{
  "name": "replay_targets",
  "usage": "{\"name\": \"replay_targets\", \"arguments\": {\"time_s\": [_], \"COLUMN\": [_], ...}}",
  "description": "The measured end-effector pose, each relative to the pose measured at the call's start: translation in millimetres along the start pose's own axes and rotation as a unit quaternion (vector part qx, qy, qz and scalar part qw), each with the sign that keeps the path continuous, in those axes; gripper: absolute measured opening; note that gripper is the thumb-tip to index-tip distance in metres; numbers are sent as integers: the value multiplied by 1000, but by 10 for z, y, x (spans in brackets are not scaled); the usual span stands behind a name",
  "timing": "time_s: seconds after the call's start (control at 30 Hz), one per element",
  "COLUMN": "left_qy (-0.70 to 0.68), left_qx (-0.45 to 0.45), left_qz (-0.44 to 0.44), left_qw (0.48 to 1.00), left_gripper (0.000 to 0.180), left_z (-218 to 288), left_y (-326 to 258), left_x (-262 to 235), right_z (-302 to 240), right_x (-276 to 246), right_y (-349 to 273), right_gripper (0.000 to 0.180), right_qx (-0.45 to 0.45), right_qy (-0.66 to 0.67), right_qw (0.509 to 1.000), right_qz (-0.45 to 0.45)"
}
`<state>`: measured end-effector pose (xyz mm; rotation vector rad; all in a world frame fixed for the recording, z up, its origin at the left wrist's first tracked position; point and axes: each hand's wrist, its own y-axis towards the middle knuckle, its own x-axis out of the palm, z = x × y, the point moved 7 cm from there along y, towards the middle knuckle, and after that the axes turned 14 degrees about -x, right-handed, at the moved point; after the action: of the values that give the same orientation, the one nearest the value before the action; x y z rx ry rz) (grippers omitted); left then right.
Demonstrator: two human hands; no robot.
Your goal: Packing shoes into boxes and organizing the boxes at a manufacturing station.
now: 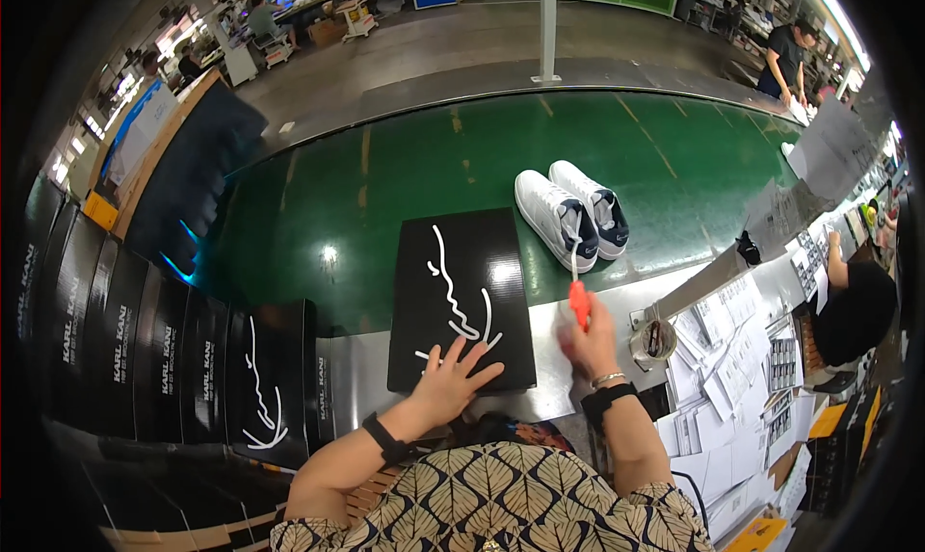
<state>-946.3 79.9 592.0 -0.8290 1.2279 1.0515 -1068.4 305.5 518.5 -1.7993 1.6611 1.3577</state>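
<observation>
A black shoebox (462, 263) with white script on its lid lies in front of me, partly on the green belt and partly on the metal edge. Across its near end rests my left hand (451, 383), fingers spread flat on the lid. My right hand (590, 340) is wrapped round the red handle of a thin-shafted tool (578, 302). The tool's pale shaft points away from me and overlaps the heel of a white sneaker (551, 215); I cannot tell whether it touches. Beside that shoe stands its mate, another white sneaker (593, 205) with a dark lining.
Black shoeboxes (198, 359) stand in a row at my left. A glass jar (653, 340) sits right of my right hand, next to piles of white paper slips (718, 369). The green conveyor belt (405, 167) runs across; a co-worker (788, 61) stands far right.
</observation>
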Motion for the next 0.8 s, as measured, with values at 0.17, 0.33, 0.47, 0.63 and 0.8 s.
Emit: {"name": "replay_targets", "arguments": {"time_s": [0.17,0.33,0.47,0.63,0.8], "left_qy": [-18,25,14,-5,3], "left_qx": [-9,-62,-90,-117,-151], "left_qz": [20,-23,-39,-40,-46], "left_qw": [1000,997,995,992,987], "left_gripper": [66,70,70,69,62], "left_z": [-86,-335,-602,-807,-1054], "left_y": [204,666,896,1166,1369], "left_x": [95,224,261,209,307], "right_z": [-191,-140,476,-75,378], "right_x": [-498,-513,-502,-589,-643], "right_y": [564,859,720,522,184], "right_gripper": [48,35,39,32,35], "right_qx": [-12,13,194,7,205], "right_qy": [165,150,137,127,193], "right_qw": [983,979,968,991,959], "right_qz": [79,138,80,-42,31]}}
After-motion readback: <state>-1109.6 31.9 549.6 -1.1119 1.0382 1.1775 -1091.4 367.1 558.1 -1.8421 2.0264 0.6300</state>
